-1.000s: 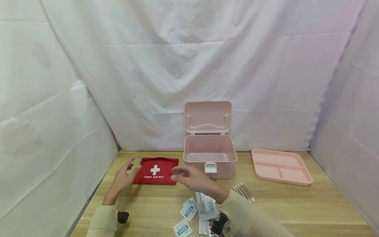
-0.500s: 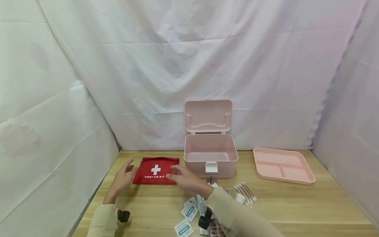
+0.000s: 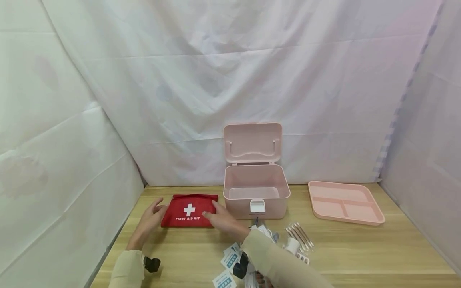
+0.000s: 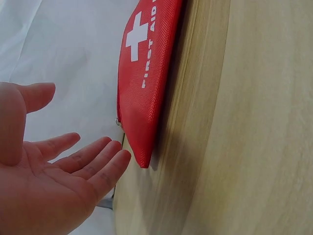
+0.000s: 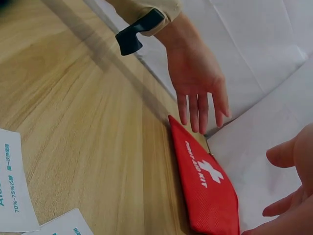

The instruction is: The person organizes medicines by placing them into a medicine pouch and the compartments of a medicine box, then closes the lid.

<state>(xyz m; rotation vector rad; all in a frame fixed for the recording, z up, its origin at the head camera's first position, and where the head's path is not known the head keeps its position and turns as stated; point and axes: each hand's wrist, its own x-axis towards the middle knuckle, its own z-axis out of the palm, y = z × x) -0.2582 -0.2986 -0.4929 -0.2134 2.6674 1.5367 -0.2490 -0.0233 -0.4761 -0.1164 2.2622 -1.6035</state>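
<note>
A red first aid pouch (image 3: 180, 212) with a white cross lies flat at the back left of the table. My left hand (image 3: 149, 220) is at the pouch's left end, fingers extended; in the left wrist view this hand (image 4: 54, 181) has its palm turned up and nothing in it. My right hand (image 3: 225, 219) reaches the pouch's right end, its thumb overlapping the red cloth in the head view. The right wrist view shows its fingers (image 5: 286, 205) spread beside the pouch (image 5: 205, 196), holding nothing.
An open pink box (image 3: 241, 206) stands at the back centre, its lid raised. Right of it lies a pink divided tray (image 3: 329, 216). Cotton swabs (image 3: 299, 237), a white roll (image 3: 292, 245) and alcohol pad packets (image 3: 225, 280) lie in front, partly under the right sleeve (image 3: 273, 256).
My right hand has moved left and closer to the pouch, uncovering more small items behind the sleeve. The left hand has hardly moved, and the pouch lies where it was.
</note>
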